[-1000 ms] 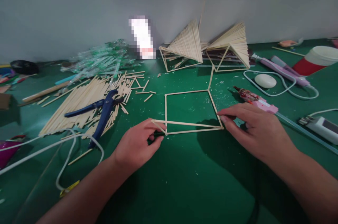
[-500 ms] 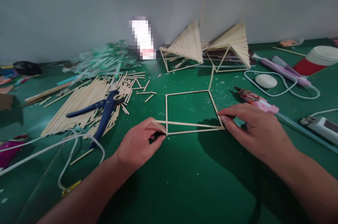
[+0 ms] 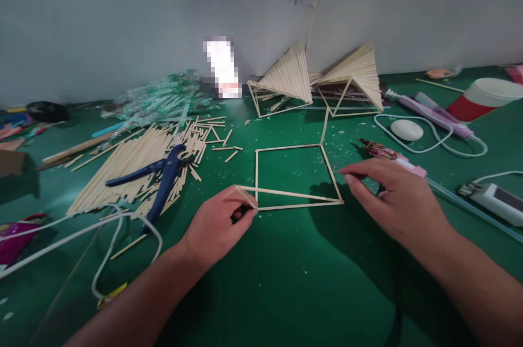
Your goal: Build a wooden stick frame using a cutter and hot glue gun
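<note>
A four-sided frame of thin wooden sticks (image 3: 288, 147) lies on the green table, with one short stick rising from its far right corner. At its near left corner, my left hand (image 3: 220, 221) pinches a short raised stick. From there a long stick (image 3: 286, 193) slants down to the near right corner. Just right of the frame's right side, my right hand (image 3: 388, 194) hovers with thumb and forefinger slightly apart and nothing visible between them. A pink glue gun (image 3: 396, 157) lies behind the right hand, partly hidden by it.
Loose wooden sticks (image 3: 118, 167) with blue cutters (image 3: 167, 183) on top lie left. Two stick-built models (image 3: 290, 74) stand by the wall, near a bright blurred phone-like object (image 3: 224, 69). White cable (image 3: 122, 216) loops at left; a red-and-white cup (image 3: 484, 99) stands right.
My right hand has let go of the frame's right side and moved slightly away from it. The left hand keeps its pinch. The whole view has shifted a little.
</note>
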Demonstrator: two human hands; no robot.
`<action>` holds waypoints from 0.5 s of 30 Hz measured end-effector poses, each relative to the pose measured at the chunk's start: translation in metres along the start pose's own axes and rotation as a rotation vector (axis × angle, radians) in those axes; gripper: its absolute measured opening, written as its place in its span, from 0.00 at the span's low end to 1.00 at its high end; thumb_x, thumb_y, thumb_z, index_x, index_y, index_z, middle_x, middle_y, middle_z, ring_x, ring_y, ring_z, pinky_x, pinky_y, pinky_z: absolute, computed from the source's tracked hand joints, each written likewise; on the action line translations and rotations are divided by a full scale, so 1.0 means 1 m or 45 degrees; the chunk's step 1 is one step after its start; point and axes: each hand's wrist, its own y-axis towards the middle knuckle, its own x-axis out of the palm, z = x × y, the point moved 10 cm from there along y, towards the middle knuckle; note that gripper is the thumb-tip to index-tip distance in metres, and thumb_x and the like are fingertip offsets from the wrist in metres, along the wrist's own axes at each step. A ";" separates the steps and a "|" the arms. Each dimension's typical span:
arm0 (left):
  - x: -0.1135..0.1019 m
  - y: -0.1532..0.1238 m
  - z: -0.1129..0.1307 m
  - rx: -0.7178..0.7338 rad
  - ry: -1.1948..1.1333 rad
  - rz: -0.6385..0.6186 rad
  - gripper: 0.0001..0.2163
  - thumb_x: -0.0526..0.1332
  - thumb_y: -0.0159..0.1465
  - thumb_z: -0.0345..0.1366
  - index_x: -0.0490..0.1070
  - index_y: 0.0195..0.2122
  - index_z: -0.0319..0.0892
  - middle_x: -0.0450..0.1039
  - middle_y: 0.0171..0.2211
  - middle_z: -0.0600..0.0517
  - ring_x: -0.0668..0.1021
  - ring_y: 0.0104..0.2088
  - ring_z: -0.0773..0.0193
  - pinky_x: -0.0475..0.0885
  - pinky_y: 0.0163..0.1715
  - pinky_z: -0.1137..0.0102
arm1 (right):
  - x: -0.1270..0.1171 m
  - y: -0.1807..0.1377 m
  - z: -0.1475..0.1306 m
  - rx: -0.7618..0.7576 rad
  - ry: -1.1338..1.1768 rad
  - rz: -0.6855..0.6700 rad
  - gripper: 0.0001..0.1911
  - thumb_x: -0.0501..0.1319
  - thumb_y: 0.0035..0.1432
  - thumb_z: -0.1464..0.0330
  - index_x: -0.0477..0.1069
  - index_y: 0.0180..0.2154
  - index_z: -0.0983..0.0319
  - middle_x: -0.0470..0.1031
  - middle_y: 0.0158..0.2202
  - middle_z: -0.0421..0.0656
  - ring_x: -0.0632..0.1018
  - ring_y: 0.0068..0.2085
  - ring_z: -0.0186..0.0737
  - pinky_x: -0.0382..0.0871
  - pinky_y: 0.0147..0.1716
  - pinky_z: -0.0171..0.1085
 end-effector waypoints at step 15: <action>-0.011 -0.005 -0.004 -0.042 0.106 0.116 0.05 0.56 0.58 0.31 0.71 0.31 0.42 0.75 0.33 0.52 0.76 0.26 0.69 0.72 0.29 0.73 | 0.010 0.001 0.005 0.014 0.020 -0.048 0.10 0.56 0.60 0.66 0.75 0.39 0.60 0.79 0.36 0.43 0.79 0.38 0.43 0.72 0.37 0.41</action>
